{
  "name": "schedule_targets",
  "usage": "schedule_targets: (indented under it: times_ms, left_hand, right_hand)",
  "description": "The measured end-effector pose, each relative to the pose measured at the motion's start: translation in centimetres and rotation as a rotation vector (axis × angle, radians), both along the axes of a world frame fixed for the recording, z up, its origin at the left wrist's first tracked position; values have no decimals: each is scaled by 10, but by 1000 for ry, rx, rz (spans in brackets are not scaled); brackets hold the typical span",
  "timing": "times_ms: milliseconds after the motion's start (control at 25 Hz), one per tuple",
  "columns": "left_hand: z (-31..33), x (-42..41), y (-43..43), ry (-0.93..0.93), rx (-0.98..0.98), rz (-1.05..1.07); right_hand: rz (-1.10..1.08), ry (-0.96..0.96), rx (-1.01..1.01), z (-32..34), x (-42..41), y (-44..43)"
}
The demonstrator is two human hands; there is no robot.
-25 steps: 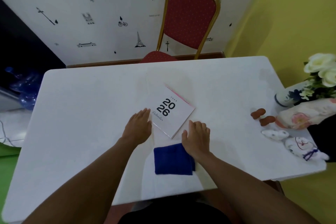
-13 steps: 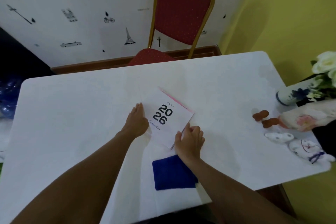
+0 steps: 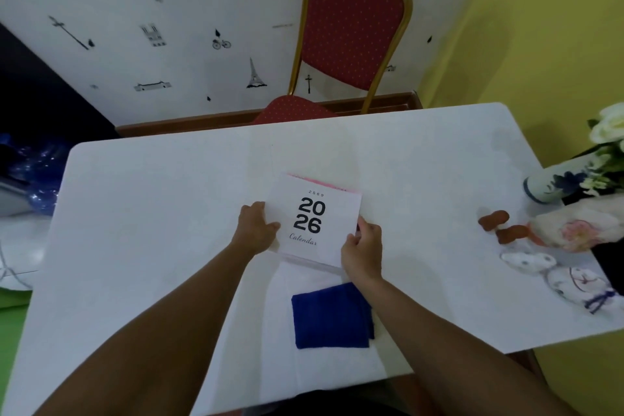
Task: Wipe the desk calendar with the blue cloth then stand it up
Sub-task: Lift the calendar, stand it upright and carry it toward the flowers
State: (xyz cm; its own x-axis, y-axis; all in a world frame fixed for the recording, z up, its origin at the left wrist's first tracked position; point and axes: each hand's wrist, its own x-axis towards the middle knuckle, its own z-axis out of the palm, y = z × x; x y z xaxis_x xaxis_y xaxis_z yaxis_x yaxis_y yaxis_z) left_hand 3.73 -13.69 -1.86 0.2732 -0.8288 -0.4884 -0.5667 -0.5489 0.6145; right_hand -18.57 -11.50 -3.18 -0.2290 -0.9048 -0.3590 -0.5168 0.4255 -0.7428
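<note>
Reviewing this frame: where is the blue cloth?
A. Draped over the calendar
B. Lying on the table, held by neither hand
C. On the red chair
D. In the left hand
B: the blue cloth lies folded on the table while the left hand and right hand hold the calendar.

The white desk calendar bears black "2026" lettering and a pink top edge, the folded cloth is deep blue, and the gold-framed chair is dotted red.

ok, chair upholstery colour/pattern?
Red with small pale dots, gold frame: chair, clearest in the head view.
</note>
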Motion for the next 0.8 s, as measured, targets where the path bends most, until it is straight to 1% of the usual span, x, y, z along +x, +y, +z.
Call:
schedule_targets:
  times_ms: [120, 240, 360, 440, 560, 800]
  left_hand:
    - [13, 2, 5, 15, -59, 29]
    - [32, 3, 4, 77, -130, 83]
    - [50, 4, 2, 81, -235, 55]
    - [58, 2, 3, 91, -276, 25]
    - [57, 0, 11, 127, -269, -18]
    - [28, -9, 28, 194, -183, -65]
  right_hand:
    - [-7, -50, -25, 9, -9, -7]
    - [43, -87, -99, 25, -15, -18]
    - [86, -164, -166, 45, -17, -31]
    - [128, -174, -219, 55, -17, -36]
    - [189, -154, -274, 61, -17, -40]
    - [263, -114, -200, 37, -27, -37]
